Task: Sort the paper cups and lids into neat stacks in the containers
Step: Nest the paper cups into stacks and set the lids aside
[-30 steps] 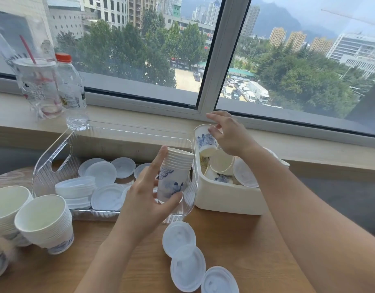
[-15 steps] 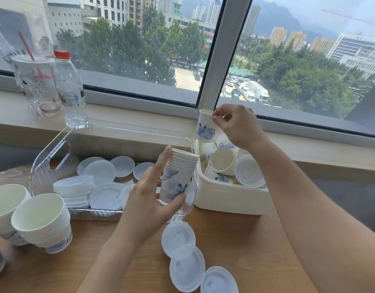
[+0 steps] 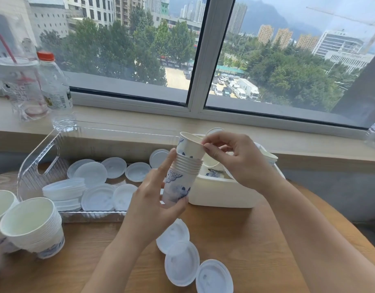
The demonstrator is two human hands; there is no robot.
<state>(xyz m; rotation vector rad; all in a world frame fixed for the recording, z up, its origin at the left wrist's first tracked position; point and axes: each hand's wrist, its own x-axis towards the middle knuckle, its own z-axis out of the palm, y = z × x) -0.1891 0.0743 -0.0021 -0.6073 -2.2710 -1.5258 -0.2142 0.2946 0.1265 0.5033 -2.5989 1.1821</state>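
Observation:
My left hand (image 3: 154, 199) grips a stack of white paper cups with blue print (image 3: 179, 182), held upright over the table. My right hand (image 3: 239, 157) pinches the rim of a single cup (image 3: 189, 145), whose base sits tilted inside the top of that stack. Behind my hands stands a white box (image 3: 220, 193) with loose cups and a lid in it. A clear plastic tray (image 3: 39, 163) on the left holds several white lids (image 3: 97, 197), some stacked. Three lids (image 3: 182, 263) lie loose on the table in front.
Two stacks of cups (image 3: 32, 225) lie tilted at the left table edge. A water bottle (image 3: 54, 85) and a clear drink cup with a red straw (image 3: 19, 85) stand on the window sill. The wooden table (image 3: 256, 250) curves away at the right.
My right hand lifted one cup out of the white box and carried it left, onto the top of the stack in my left hand.

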